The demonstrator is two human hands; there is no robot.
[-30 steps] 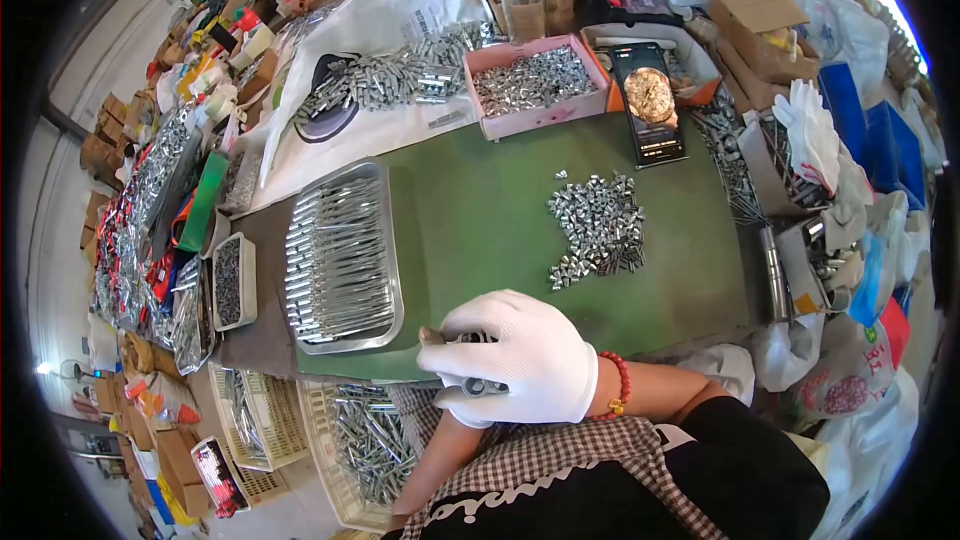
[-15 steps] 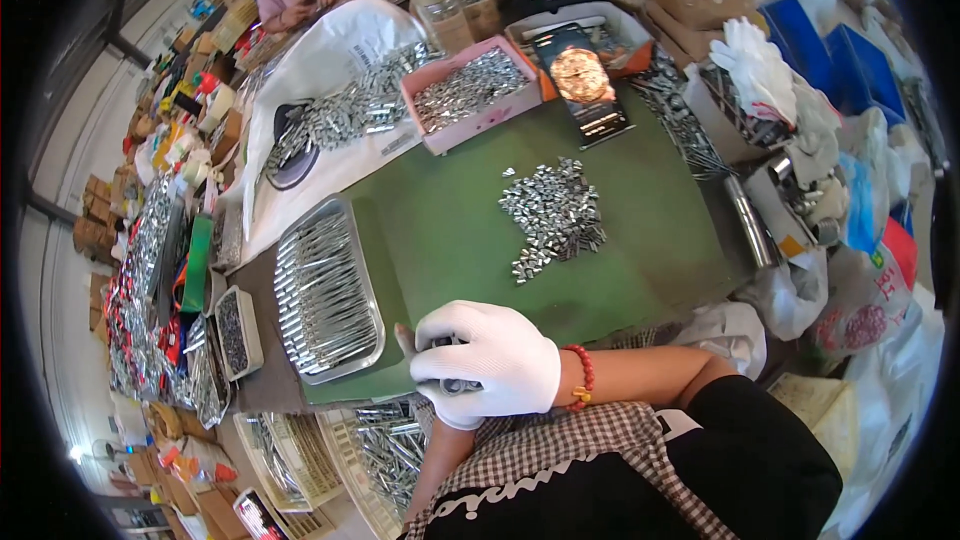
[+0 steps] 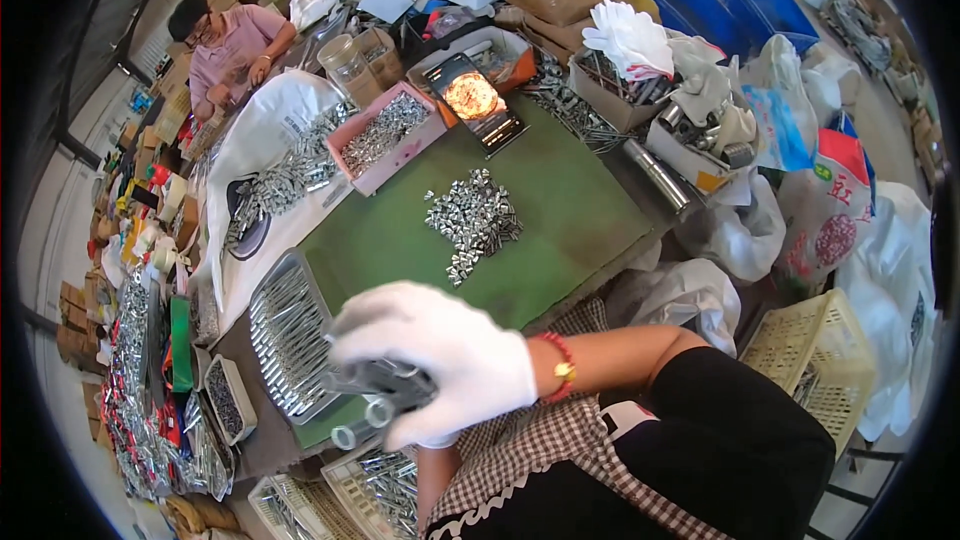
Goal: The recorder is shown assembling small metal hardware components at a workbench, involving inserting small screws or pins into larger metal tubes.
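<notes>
My right hand (image 3: 450, 350), in a white knit glove with a red bead bracelet at the wrist, is blurred by motion over the front left of the green mat (image 3: 570, 220). Its fingers curl around several grey metal tubular parts (image 3: 385, 380), whose round hollow ends poke out below the palm. My left forearm (image 3: 437, 480) rises from the lower edge behind it; the left hand's fingers are hidden by the right hand. A pile of small shiny metal pieces (image 3: 475, 220) lies on the mat. Just left of my right hand is a metal tray (image 3: 325, 298) with rows of thin metal rods.
Beyond the mat stand a pink box (image 3: 365, 178) of small metal parts and a lit phone (image 3: 475, 105). White gloves (image 3: 628, 40) top a carton at the right, near a thick metal cylinder (image 3: 657, 177). Plastic crates (image 3: 340, 485) sit below the table edge. Someone works at far left.
My view has swung to the right, shifting the table leftward. My right hand has turned and moved left toward the tray, showing more of the tubular parts.
</notes>
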